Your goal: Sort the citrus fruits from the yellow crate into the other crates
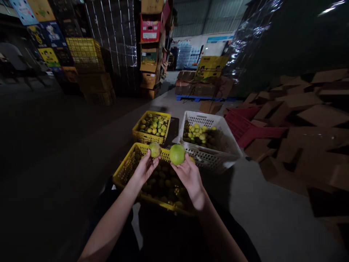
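Two forearms (111, 222) reach over one yellow crate (126, 163), left hand (144, 170) pinching one mottled fruit (155, 149), right hand (190, 175) one green fruit (177, 154).

Dim, shadowy, glare on plastic wrap (249, 32)

On the right, a heap of brown cardboard (308, 116) sprawls over the floor (253, 203) beside a red crate (241, 127). Further back, a yellow carton (208, 69) sits on brown boxes (188, 88) above a blue pallet (199, 99). Leftward rise a column of cartons (149, 58) (one is red) and a dark wrapped stack (118, 47); a blurred person (12, 56) is far left.
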Tool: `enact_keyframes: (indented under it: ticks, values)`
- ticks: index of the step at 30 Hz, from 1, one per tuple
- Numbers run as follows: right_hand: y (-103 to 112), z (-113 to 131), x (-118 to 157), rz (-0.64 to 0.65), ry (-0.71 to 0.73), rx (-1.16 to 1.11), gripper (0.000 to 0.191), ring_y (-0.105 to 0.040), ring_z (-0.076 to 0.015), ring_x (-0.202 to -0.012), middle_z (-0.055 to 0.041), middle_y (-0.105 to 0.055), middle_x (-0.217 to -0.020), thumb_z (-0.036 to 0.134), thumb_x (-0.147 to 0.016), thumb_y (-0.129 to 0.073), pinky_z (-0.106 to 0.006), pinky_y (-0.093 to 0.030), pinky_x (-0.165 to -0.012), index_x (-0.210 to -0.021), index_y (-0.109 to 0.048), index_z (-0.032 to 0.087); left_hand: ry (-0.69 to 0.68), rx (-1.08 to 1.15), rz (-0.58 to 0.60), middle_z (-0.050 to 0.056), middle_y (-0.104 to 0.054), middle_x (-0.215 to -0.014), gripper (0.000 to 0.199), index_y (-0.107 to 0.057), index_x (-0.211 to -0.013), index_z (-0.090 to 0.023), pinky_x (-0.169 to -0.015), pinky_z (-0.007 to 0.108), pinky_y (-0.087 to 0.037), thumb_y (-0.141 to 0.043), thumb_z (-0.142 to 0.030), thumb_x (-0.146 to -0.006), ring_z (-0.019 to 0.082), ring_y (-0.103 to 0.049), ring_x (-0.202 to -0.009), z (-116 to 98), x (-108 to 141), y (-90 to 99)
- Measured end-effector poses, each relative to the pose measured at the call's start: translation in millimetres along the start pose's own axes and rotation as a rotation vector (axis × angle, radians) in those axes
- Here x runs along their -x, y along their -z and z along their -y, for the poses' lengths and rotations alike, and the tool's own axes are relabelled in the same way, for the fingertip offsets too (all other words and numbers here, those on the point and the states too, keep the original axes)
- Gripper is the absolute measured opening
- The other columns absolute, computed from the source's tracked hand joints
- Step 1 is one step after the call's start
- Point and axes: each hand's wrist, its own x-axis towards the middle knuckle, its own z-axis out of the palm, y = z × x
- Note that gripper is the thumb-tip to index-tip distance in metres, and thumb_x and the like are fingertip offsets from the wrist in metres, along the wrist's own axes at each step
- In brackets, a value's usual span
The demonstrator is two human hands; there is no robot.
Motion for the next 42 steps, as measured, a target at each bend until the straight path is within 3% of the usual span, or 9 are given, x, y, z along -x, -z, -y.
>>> enact_keyframes:
  ticks: [8, 13, 20, 24, 32, 35, 38, 40, 42]
  values:
    - [3, -3, 1, 0.058, 0.021, -0.017, 0.019, -0.07, -0.0188, -0.093, -0.0055, -0.076, -0.096, 0.03, -0.084, -0.063, -0.036, -0.056, -0.091, -0.099, -0.068, 0.02, 0.01, 0.088, 0.0, 0.009, -0.07, -0.085, 0.029, -0.068, -0.09, -0.011, -0.073, 0.02, -0.058, -0.045, -0.027, -0.097, 0.013, -0.069, -0.075, -6, 1, 1.0]
    - [4, -3, -2, 0.108, 0.026, -0.028, 0.02, -0.07, -0.0211, -0.095, -0.0029, -0.076, -0.098, 0.027, -0.082, -0.063, -0.04, -0.056, -0.09, -0.102, -0.066, 0.024, 0.012, 0.135, -0.024, 0.009, -0.072, -0.092, 0.027, -0.067, -0.097, -0.012, -0.079, 0.023, -0.059, -0.042, -0.022, -0.098, 0.014, -0.07, -0.083, -7, 0, -0.7]
    - [-1, -3, 1, 0.077, -0.029, -0.043, 0.012, -0.071, -0.0179, -0.084, -0.0023, -0.076, -0.093, 0.026, -0.084, -0.062, -0.031, -0.06, -0.078, -0.092, -0.069, 0.021, 0.005, 0.096, -0.059, 0.006, -0.073, -0.091, 0.017, -0.068, -0.1, -0.014, -0.085, 0.024, -0.058, -0.053, -0.016, -0.092, 0.013, -0.07, -0.084, -6, 0, -0.2]
    - [1, -3, 3, 0.079, -0.044, 0.008, 0.016, -0.071, -0.018, -0.076, -0.0039, -0.076, -0.088, 0.03, -0.081, -0.067, -0.03, -0.059, -0.073, -0.092, -0.07, 0.019, 0.024, 0.076, -0.062, 0.007, -0.072, -0.093, 0.016, -0.067, -0.1, -0.012, -0.083, 0.022, -0.058, -0.055, -0.018, -0.091, 0.013, -0.069, -0.082, -5, 0, 0.9]
    - [-3, -2, 5, 0.143, -0.033, -0.001, 0.022, -0.07, -0.0199, -0.086, -0.0067, -0.076, -0.091, 0.037, -0.079, -0.067, -0.031, -0.058, -0.077, -0.091, -0.069, 0.018, 0.101, 0.021, 0.036, 0.011, -0.071, -0.094, 0.025, -0.065, -0.102, -0.011, -0.08, 0.023, -0.057, -0.047, -0.026, -0.093, 0.015, -0.07, -0.084, -10, 3, -2.5]
    - [1, 2, 4, 0.119, -0.055, -0.021, 0.029, -0.07, -0.0185, -0.079, -0.0058, -0.075, -0.086, 0.043, -0.076, -0.071, -0.028, -0.058, -0.071, -0.088, -0.068, 0.017, 0.096, -0.166, 0.007, 0.007, -0.07, -0.089, 0.02, -0.066, -0.093, -0.013, -0.073, 0.022, -0.057, -0.056, -0.03, -0.089, 0.014, -0.068, -0.075, -11, 4, 4.6]
    - [9, 10, 3, 0.039, -0.022, -0.048, 0.031, -0.069, -0.0158, -0.074, -0.0002, -0.074, -0.081, 0.045, -0.073, -0.075, -0.027, -0.059, -0.07, -0.088, -0.066, 0.019, 0.187, -0.631, -0.001, 0.002, -0.068, -0.08, 0.02, -0.068, -0.087, -0.016, -0.064, 0.026, -0.057, -0.075, -0.028, -0.073, 0.014, -0.064, -0.066, -3, 14, 33.4]
    - [13, 17, 4, -0.029, 0.024, -0.045, 0.026, -0.069, -0.0146, -0.075, 0.0029, -0.073, -0.079, 0.042, -0.074, -0.074, -0.027, -0.06, -0.073, -0.089, -0.065, 0.022, 0.374, -0.943, 0.04, 0.002, -0.068, -0.077, 0.024, -0.071, -0.082, -0.018, -0.063, 0.029, -0.056, -0.081, -0.03, -0.064, 0.017, -0.065, -0.067, 11, 26, 61.9]
    - [18, 21, 8, -0.079, 0.064, -0.035, 0.021, -0.069, -0.0141, -0.078, 0.0049, -0.073, -0.08, 0.039, -0.076, -0.073, -0.029, -0.061, -0.077, -0.09, -0.065, 0.025, 0.607, -1.117, 0.048, 0.003, -0.069, -0.072, 0.021, -0.071, -0.072, -0.018, -0.067, 0.032, -0.056, -0.081, -0.034, -0.061, 0.021, -0.067, -0.071, 26, 35, 87.1]
